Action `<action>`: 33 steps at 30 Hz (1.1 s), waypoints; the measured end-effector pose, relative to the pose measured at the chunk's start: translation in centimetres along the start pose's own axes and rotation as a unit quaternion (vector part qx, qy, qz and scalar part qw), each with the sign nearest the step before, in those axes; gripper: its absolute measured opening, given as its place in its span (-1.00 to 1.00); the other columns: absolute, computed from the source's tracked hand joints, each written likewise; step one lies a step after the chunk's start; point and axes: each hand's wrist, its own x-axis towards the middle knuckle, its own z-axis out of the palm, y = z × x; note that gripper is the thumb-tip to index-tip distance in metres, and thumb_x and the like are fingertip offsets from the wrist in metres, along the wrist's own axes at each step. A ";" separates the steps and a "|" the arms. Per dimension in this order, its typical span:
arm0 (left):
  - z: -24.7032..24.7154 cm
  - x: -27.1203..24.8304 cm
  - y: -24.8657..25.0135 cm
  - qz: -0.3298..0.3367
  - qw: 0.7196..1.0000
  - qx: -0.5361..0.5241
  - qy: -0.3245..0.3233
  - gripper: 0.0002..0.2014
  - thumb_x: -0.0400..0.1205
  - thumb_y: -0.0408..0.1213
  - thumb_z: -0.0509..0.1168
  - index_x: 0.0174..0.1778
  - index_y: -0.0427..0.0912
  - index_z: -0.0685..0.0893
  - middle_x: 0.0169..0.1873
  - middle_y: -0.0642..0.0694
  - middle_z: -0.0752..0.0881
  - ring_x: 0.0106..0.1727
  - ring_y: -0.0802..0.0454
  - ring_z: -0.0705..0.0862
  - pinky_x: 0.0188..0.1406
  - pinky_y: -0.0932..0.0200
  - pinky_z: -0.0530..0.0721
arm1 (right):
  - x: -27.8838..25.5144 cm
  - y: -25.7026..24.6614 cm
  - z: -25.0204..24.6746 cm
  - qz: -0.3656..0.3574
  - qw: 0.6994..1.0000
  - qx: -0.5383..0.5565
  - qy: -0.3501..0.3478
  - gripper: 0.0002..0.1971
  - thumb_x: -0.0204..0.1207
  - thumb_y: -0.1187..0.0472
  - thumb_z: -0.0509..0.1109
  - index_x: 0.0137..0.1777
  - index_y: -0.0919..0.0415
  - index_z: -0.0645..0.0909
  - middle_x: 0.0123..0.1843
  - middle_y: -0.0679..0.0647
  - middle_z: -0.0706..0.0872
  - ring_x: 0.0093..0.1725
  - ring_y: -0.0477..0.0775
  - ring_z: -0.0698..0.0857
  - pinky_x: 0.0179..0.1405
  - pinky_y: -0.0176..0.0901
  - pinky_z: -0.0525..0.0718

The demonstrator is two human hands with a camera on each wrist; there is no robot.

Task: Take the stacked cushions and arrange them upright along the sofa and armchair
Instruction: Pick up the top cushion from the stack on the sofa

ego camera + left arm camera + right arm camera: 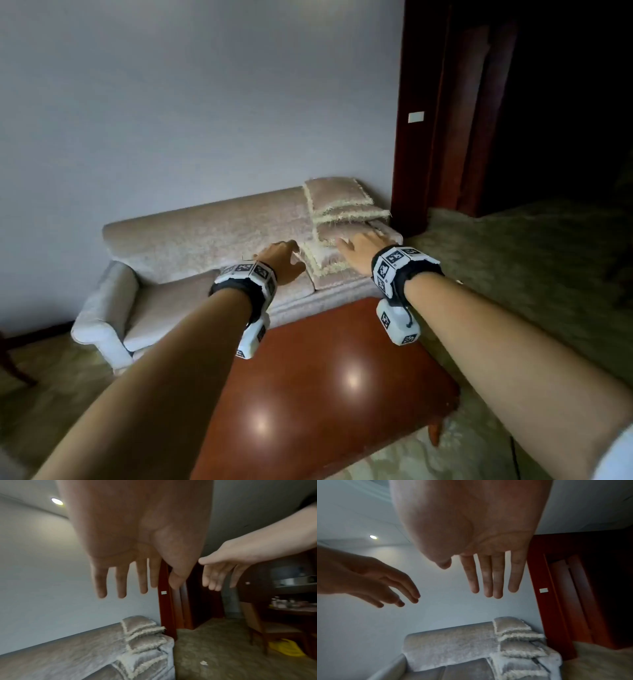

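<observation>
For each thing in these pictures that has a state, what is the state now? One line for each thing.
cushions: stacked flat at the sofa's right end, none upright yet
sofa: seat bare left of the stack
left hand: fingers straight, holds nothing, short of the stack
right hand: fingers straight, holds nothing, reaching towards the stack
ceiling light: on

The polished wooden table [329, 387] stands right against the front of the sofa [205, 236], so both arms have to reach over its top. The air above it is open. The left hand [282, 260] and right hand [359, 251], fingers straight and holding nothing, hang in free space short of the stacked cushions [337, 222]. That stack fills the sofa's right end, beside the dark wooden door frame [411, 137]. Left of the stack, the seat and backrest lie bare.
</observation>
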 end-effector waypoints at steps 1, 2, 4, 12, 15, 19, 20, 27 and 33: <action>0.6 0.3 1.3 0.014 1.000 0.008 -0.025 -0.53 0.64 -0.07 0.24 0.46 -0.11 0.44 0.40 -0.16 0.56 0.37 -0.19 0.55 0.31 -0.16 0.55 | -0.4 1.1 0.0 0.005 1.000 -0.015 0.000 -0.38 0.68 -0.21 -0.01 -0.45 0.19 0.49 -0.46 0.11 0.57 -0.42 0.14 0.62 -0.43 -0.16 0.50; 1.3 0.7 2.4 0.025 0.999 0.019 -0.031 -0.53 0.63 -0.06 0.25 0.46 -0.11 0.44 0.40 -0.16 0.56 0.37 -0.18 0.55 0.30 -0.17 0.56 | -0.5 2.4 0.1 0.014 0.999 -0.034 0.002 -0.40 0.68 -0.21 -0.02 -0.39 0.18 0.53 -0.42 0.11 0.59 -0.38 0.15 0.64 -0.37 -0.12 0.57; 2.6 1.4 5.2 0.055 0.997 0.024 -0.042 -0.54 0.62 -0.06 0.25 0.44 -0.10 0.45 0.38 -0.15 0.57 0.36 -0.18 0.56 0.29 -0.18 0.57 | -1.1 5.4 0.4 0.023 0.998 -0.059 -0.006 -0.46 0.68 -0.19 0.01 -0.28 0.17 0.57 -0.34 0.11 0.64 -0.33 0.17 0.68 -0.28 -0.03 0.67; 7.0 6.9 17.2 0.089 0.993 0.064 -0.043 -0.58 0.66 -0.13 0.23 0.44 -0.13 0.46 0.41 -0.13 0.53 0.39 -0.13 0.52 0.13 0.05 0.46 | -0.7 20.0 -1.3 0.086 0.989 -0.086 -0.089 -0.58 0.61 -0.15 0.23 -0.27 0.19 0.56 -0.09 0.18 0.70 -0.11 0.26 0.71 -0.23 -0.08 0.59; 8.5 9.6 22.6 0.092 0.993 0.066 -0.045 -0.61 0.65 -0.14 0.23 0.41 -0.11 0.50 0.40 -0.11 0.54 0.41 -0.12 0.51 0.18 0.01 0.47 | 0.0 26.3 -2.9 0.111 0.985 -0.087 -0.098 -0.57 0.61 -0.16 0.24 0.06 0.23 0.67 0.08 0.18 0.72 0.02 0.28 0.72 -0.06 -0.01 0.68; 10.9 12.9 29.8 0.090 0.993 0.050 -0.049 -0.66 0.62 -0.13 0.24 0.31 -0.10 0.58 0.32 -0.12 0.59 0.35 -0.16 0.55 0.28 -0.12 0.52 | 0.8 34.6 -5.8 0.127 0.984 -0.090 -0.088 -0.57 0.60 -0.18 0.23 0.09 0.19 0.67 0.07 0.16 0.72 -0.02 0.26 0.73 0.04 0.12 0.72; 11.5 13.5 31.5 0.097 0.993 0.038 -0.058 -0.68 0.61 -0.16 0.25 0.27 -0.12 0.60 0.29 -0.13 0.62 0.32 -0.18 0.57 0.26 -0.12 0.54 | 0.8 36.4 -6.5 0.130 0.983 -0.094 -0.089 -0.57 0.60 -0.18 0.22 0.10 0.19 0.67 0.07 0.16 0.72 -0.02 0.25 0.72 0.04 0.13 0.72; 15.5 20.1 42.5 0.155 0.984 0.004 -0.091 -0.72 0.61 -0.19 0.24 0.21 -0.16 0.65 0.17 -0.17 0.67 0.21 -0.20 0.65 0.20 -0.11 0.62 | 1.0 47.6 -9.0 0.128 0.983 -0.040 -0.126 -0.79 0.60 -0.07 0.26 0.00 0.01 0.64 0.03 0.03 0.74 -0.02 0.15 0.71 0.07 0.10 0.72; 20.4 26.5 49.4 0.204 0.969 -0.007 -0.143 -0.78 0.55 -0.14 0.27 0.09 -0.05 0.63 0.10 -0.07 0.67 0.19 -0.12 0.64 0.20 -0.09 0.64 | 3.1 55.4 -9.0 0.152 0.976 -0.032 -0.150 -0.78 0.63 0.01 0.28 0.12 0.06 0.67 0.10 0.05 0.72 -0.02 0.13 0.69 -0.07 -0.07 0.67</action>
